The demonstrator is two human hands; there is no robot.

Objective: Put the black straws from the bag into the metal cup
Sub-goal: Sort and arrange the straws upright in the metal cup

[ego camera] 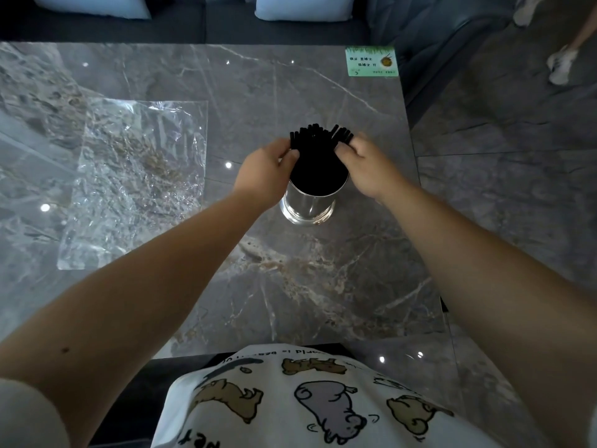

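Both hands meet at the bundle of black straws, which stands upright in the metal cup near the middle of the marble table. Her left hand curls its fingers and thumb around the left side of the straws. Her right hand has bent fingers pressing the right side of the bundle. The straw tops fan out a little above the rim. To the left, well apart from the cup, the clear plastic bag lies flat on the table. A green card sits at the far right corner.
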